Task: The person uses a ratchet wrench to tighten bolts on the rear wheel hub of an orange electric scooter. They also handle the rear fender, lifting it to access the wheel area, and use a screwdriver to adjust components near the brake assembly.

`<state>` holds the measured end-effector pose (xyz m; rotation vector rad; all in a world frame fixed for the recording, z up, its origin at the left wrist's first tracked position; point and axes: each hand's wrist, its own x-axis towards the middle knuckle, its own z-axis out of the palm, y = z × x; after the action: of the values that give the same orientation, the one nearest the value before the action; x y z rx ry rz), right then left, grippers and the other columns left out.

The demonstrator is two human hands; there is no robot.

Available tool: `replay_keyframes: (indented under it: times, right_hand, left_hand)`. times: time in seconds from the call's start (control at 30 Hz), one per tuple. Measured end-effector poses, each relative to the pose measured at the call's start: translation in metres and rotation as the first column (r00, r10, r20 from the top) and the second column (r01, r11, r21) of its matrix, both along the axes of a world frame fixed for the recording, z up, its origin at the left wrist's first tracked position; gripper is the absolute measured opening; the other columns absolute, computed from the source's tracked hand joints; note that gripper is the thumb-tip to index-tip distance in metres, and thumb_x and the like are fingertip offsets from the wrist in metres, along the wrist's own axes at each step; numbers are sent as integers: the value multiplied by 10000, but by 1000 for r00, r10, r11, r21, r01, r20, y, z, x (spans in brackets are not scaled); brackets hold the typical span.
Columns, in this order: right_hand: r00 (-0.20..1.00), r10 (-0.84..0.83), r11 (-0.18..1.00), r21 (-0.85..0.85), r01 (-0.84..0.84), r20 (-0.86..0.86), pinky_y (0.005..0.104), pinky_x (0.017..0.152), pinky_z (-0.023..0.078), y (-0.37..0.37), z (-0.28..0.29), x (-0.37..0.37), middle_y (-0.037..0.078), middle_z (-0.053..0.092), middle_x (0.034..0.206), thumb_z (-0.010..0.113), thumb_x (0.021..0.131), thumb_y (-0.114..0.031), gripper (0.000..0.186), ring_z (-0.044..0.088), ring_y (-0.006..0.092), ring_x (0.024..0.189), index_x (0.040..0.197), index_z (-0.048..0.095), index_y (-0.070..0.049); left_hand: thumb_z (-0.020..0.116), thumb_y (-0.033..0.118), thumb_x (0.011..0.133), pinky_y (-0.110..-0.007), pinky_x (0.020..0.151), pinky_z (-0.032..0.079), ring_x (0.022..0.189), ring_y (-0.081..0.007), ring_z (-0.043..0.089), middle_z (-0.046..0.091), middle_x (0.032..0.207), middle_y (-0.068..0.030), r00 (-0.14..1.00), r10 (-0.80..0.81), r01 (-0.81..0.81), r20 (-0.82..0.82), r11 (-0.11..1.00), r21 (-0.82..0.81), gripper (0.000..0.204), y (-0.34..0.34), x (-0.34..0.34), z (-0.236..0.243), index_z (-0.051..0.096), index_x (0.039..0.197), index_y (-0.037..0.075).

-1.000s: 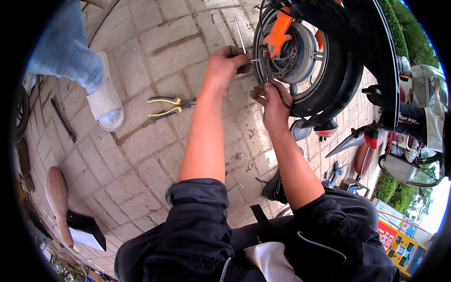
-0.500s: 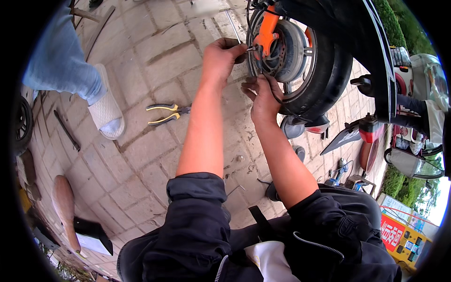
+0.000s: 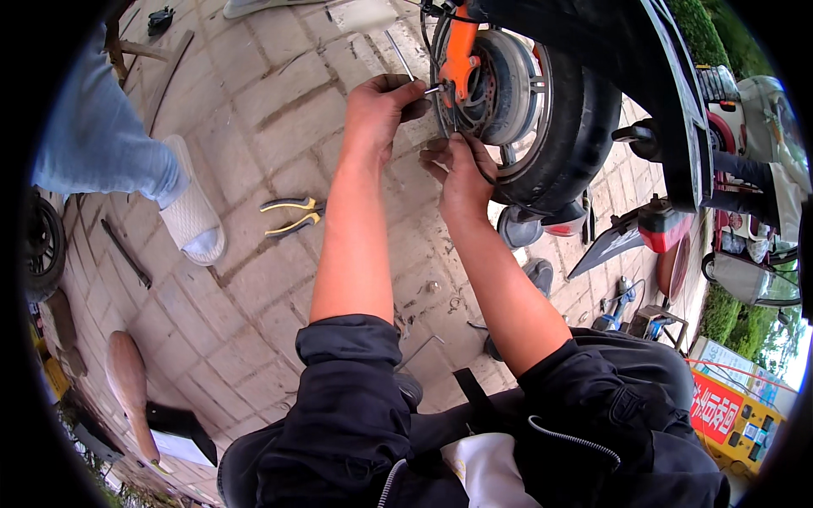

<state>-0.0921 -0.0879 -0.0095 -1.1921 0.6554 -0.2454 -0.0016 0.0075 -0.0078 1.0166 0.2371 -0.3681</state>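
Note:
My left hand (image 3: pixel 373 118) pinches a thin metal rod (image 3: pixel 398 52), apparently a hex key. A short metal end (image 3: pixel 434 88) extends from those fingers to the foot of the orange fork (image 3: pixel 460 55). Just below, the fingers of my right hand (image 3: pixel 467 186) close on a thin black cable (image 3: pixel 456 120), near its end. Both hands are beside the wheel's hub (image 3: pixel 510 89) and brake disc (image 3: pixel 484 106), inside the black tyre (image 3: pixel 577 127). My fingers partly cover the contact points.
Yellow-and-black pliers (image 3: pixel 294 217) lie on the paving left of my arms. A hex key (image 3: pixel 421 349) lies near my knees. At left are a person's slippered foot (image 3: pixel 193 199) and a dark bar (image 3: pixel 125 252). A blue tool (image 3: pixel 621 305) is at right.
The wheel, fork and both hands appear slightly further left in the picture, as the whole view has shifted. Both hands keep the same grips.

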Motion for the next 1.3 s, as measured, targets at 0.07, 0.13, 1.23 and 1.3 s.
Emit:
replay_keyframes:
  times: [0.07, 0.13, 1.23, 1.3]
  right_hand:
    - [1000, 2, 1000, 1, -2, 1, 350, 655, 523, 0, -1, 0, 97, 591, 768, 460, 877, -116, 135, 596, 198, 675, 962, 504, -20]
    - [1000, 8, 1000, -3, -8, 1, 347, 653, 524, 1, 0, 0, 95, 591, 769, 466, 876, -118, 137, 596, 195, 677, 956, 512, -18]
    - [997, -80, 996, 39, 79, 22, 255, 564, 479, 4, 6, 2, 83, 605, 735, 476, 891, -99, 140, 575, 138, 606, 926, 533, 24]
    - [996, -80, 996, 36, 79, 27, 251, 558, 474, 4, 5, 2, 79, 602, 728, 472, 892, -96, 136, 571, 132, 605, 922, 532, 22]
  left_hand:
    - [656, 62, 755, -265, 596, 494, 610, -160, 604, 636, 761, -94, 1000, -18, 19, -8, 999, 33, 178, -1, 1, 1, 611, 876, -62]
    - [655, 63, 754, -264, 591, 499, 609, -160, 604, 634, 759, -95, 999, -34, 36, -35, 997, 62, 176, -1, 6, 1, 613, 872, -61]
    - [598, 89, 842, -280, 715, 514, 780, -177, 631, 647, 906, -138, 975, -149, 132, 166, 985, 109, 273, 0, -5, 0, 572, 1054, -81]
    - [598, 84, 841, -276, 702, 513, 765, -172, 629, 648, 893, -136, 971, -174, 152, 163, 979, 139, 249, 1, -3, 3, 573, 1027, -80]
